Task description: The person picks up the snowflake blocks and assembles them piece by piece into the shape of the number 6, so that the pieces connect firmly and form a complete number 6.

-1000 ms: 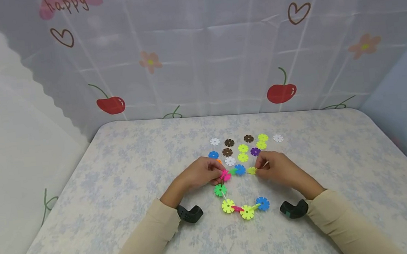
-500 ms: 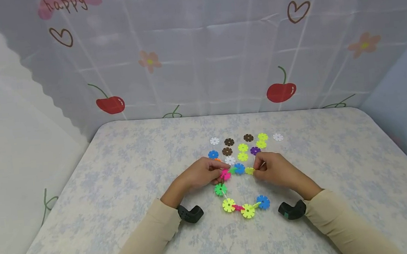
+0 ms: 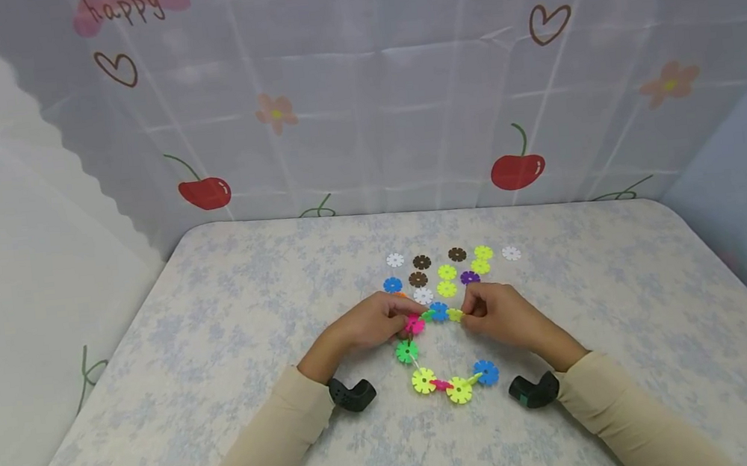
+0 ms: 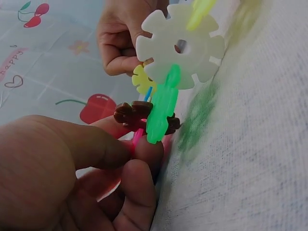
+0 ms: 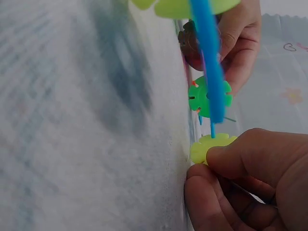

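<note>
A chain of notched plastic snowflake discs curves across the tablecloth, open on its right side. At its far left my left hand (image 3: 372, 323) pinches a pink disc (image 3: 415, 325) between thumb and fingers, beside a brown disc (image 4: 129, 116) and an upright green disc (image 4: 163, 108). From the pink disc the chain runs right through another green disc (image 5: 198, 98) to a blue disc (image 3: 439, 311). My right hand (image 3: 503, 318) pinches a yellow-green disc (image 5: 207, 148), its edge right at that blue disc. The near end carries another blue disc (image 3: 487, 373).
Loose discs lie beyond the hands: white (image 3: 395, 260), brown (image 3: 457, 254), purple (image 3: 469, 278), blue (image 3: 392, 284) and several yellow-green (image 3: 447, 288). A printed curtain (image 3: 362, 114) hangs behind the table. Black wrist devices (image 3: 353, 395) sit at both cuffs.
My right hand has moved left, bringing the yellow-green disc up against the blue disc. My left index finger has stretched right along the chain, over the green disc's edge.
</note>
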Action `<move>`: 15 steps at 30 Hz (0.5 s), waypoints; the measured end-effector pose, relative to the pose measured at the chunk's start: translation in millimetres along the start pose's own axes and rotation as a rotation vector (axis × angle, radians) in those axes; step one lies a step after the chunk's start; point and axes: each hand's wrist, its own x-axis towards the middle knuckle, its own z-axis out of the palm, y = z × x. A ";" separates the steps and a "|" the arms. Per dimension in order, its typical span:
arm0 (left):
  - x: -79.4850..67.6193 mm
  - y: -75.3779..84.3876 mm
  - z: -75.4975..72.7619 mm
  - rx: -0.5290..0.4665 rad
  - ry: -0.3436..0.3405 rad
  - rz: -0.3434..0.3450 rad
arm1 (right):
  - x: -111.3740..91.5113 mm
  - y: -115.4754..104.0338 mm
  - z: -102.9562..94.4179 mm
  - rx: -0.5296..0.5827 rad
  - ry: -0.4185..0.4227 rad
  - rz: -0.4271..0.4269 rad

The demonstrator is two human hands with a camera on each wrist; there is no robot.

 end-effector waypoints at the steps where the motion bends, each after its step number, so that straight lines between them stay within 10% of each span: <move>1: 0.0 0.1 0.1 0.004 -0.003 0.001 | -0.2 0.1 -0.1 -0.004 0.000 -0.007; 15: -0.6 1.2 1.0 0.048 -0.018 0.021 | -1.7 -2.7 0.3 -0.042 0.019 -0.065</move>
